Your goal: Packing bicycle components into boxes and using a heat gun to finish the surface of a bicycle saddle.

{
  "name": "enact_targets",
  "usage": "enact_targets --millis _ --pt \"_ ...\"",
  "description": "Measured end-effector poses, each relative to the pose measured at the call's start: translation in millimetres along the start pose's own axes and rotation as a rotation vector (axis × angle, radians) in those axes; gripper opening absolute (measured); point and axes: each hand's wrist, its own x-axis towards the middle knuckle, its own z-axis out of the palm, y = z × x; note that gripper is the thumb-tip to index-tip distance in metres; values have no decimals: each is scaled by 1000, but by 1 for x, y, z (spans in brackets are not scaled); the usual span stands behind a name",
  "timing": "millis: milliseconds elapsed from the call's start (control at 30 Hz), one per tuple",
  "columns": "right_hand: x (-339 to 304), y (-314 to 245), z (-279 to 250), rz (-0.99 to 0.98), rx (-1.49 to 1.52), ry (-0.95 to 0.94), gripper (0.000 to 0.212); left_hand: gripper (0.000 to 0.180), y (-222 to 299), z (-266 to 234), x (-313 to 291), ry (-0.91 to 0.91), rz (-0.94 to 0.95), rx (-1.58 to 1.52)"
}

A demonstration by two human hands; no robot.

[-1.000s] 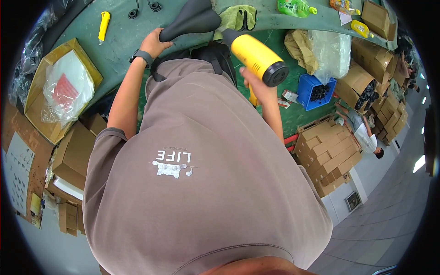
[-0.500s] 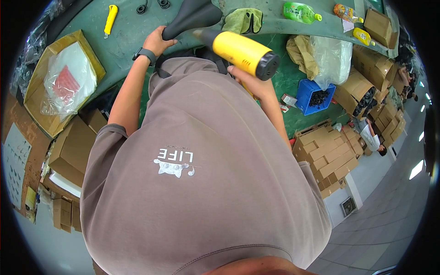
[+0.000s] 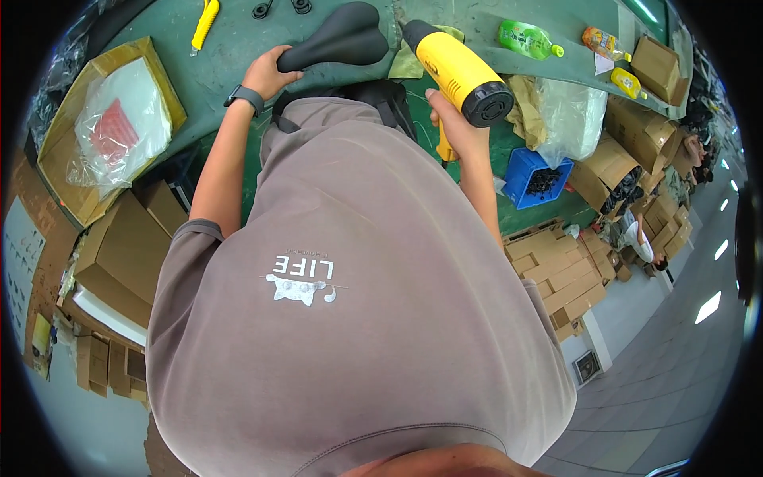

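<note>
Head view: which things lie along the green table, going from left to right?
Yellow utility knife → left hand → black bicycle saddle → yellow power tool held in right hand → green bottle → orange bottle.

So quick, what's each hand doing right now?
Left hand: closed on the narrow end of the black bicycle saddle.
Right hand: closed around the yellow power tool.

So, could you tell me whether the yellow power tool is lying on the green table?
No, the right hand grips the yellow power tool by its handle, above the table.
</note>
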Motion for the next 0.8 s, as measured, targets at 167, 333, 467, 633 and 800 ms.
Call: enact_targets --millis 167,333,467,633,800 --pt "-13 -15 3 27 61 -283 32 71 -6 0 0 -6 21 -101" --pt "-7 -14 12 -6 32 -75 24 71 -14 -3 3 -61 64 -200" --pt "-10 -22 -3 12 44 -212 23 72 -25 -9 2 -73 76 -307" --pt "14 -13 1 98 151 -41 24 72 -44 -12 4 -65 -53 -583" --pt "3 -30 -4 99 26 -300 26 70 -30 -24 2 -61 -40 -455"
